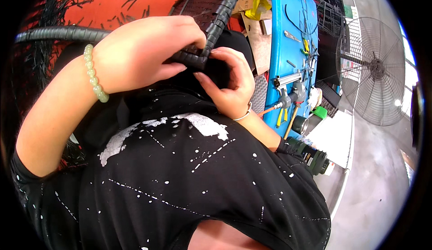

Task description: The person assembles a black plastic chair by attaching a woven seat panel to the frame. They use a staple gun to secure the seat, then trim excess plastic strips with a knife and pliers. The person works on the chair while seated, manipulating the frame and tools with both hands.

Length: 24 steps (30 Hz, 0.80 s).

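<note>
The black frame (222,16) is sitting with its corner between 2 hands, just beyond the shirt (171,169) — probably for steadying it close. The left hand (141,52) is arching over, gripping beside the corner; the right hand (231,83) is curving into a C — loosely pinching the corner.

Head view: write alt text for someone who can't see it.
The left hand holds a black strip-wrapped frame near one corner, with the right hand at that same corner. To the right, a wire-cage fan stands beyond a blue table strewn with tools.
</note>
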Each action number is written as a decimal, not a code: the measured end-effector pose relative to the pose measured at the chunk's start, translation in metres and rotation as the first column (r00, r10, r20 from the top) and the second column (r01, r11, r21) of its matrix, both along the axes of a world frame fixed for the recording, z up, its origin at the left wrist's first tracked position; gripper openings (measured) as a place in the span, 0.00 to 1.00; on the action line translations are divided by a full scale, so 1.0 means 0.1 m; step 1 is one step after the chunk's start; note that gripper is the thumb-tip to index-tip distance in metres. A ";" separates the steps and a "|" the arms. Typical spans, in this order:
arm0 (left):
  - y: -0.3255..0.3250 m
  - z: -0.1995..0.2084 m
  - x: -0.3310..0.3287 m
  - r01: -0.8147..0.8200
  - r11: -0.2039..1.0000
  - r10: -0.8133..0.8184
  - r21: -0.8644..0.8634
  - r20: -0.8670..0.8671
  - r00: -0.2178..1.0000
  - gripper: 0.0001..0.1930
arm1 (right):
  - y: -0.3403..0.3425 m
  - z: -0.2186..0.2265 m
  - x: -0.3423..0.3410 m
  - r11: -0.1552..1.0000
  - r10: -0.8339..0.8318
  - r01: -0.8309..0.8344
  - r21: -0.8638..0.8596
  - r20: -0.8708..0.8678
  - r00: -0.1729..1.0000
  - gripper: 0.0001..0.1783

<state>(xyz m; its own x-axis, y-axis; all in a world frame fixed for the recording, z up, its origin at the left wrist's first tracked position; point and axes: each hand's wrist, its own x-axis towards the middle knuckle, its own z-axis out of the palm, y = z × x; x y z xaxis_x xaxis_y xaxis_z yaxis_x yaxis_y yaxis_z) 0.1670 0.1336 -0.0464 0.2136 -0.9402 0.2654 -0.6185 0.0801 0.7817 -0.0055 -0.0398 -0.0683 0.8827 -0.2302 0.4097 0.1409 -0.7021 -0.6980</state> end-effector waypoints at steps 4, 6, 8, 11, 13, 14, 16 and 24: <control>-0.03 0.02 0.04 0.038 0.999 -0.037 -0.009 0.049 0.998 0.20 | -0.03 -0.03 0.03 1.000 0.010 -0.011 0.008 0.051 0.999 0.26; -0.06 0.03 0.06 0.067 0.998 -0.066 -0.008 0.060 0.996 0.20 | -0.06 -0.06 0.05 1.000 0.019 -0.018 -0.007 0.090 0.996 0.25; -0.10 0.03 0.09 0.088 0.996 -0.087 -0.013 0.062 0.994 0.21 | -0.09 -0.05 0.07 0.999 0.024 -0.020 -0.031 0.116 0.993 0.25; -0.12 0.04 0.09 0.092 0.996 -0.092 0.005 0.008 0.996 0.21 | -0.10 -0.05 0.08 0.998 0.034 -0.028 -0.048 0.132 0.991 0.25; -0.13 0.07 0.07 0.074 0.995 -0.069 0.061 -0.081 0.994 0.22 | -0.11 -0.05 0.08 0.999 0.036 -0.031 -0.040 0.135 0.990 0.24; -0.13 0.07 0.08 0.085 0.995 -0.082 0.054 -0.066 0.994 0.22 | -0.10 -0.05 0.07 0.999 0.033 -0.029 -0.029 0.135 0.990 0.24; -0.15 0.07 0.09 0.107 0.994 -0.106 0.034 -0.041 0.994 0.22 | -0.10 -0.05 0.06 0.999 0.032 -0.031 -0.014 0.132 0.991 0.24; -0.15 0.08 0.09 0.152 0.987 -0.152 0.049 -0.006 0.988 0.22 | -0.11 -0.04 0.01 0.996 0.063 -0.068 0.049 0.103 0.993 0.23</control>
